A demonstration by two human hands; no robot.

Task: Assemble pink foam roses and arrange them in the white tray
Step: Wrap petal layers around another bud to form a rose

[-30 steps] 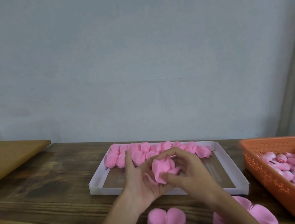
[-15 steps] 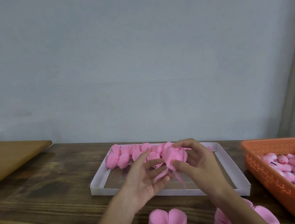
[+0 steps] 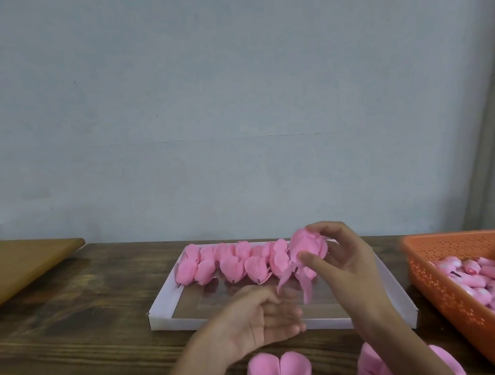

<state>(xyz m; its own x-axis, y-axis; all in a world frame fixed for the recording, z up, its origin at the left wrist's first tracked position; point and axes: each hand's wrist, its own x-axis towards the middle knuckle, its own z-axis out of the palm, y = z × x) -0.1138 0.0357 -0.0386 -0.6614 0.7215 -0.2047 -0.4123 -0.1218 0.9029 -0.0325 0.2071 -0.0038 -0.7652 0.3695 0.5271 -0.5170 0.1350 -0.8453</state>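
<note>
Your right hand (image 3: 347, 264) pinches the foam rose (image 3: 308, 246); left hand (image 3: 256, 323) loosely curled, empty. Nestle it against the right end of the row (image 3: 235, 259) in the white tray (image 3: 163, 319).

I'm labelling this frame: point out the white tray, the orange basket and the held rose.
white tray (image 3: 170, 323), head view, front left rim.
orange basket (image 3: 446, 308), head view, perforated left wall.
held rose (image 3: 306, 243), head view, its upper petals.
</note>
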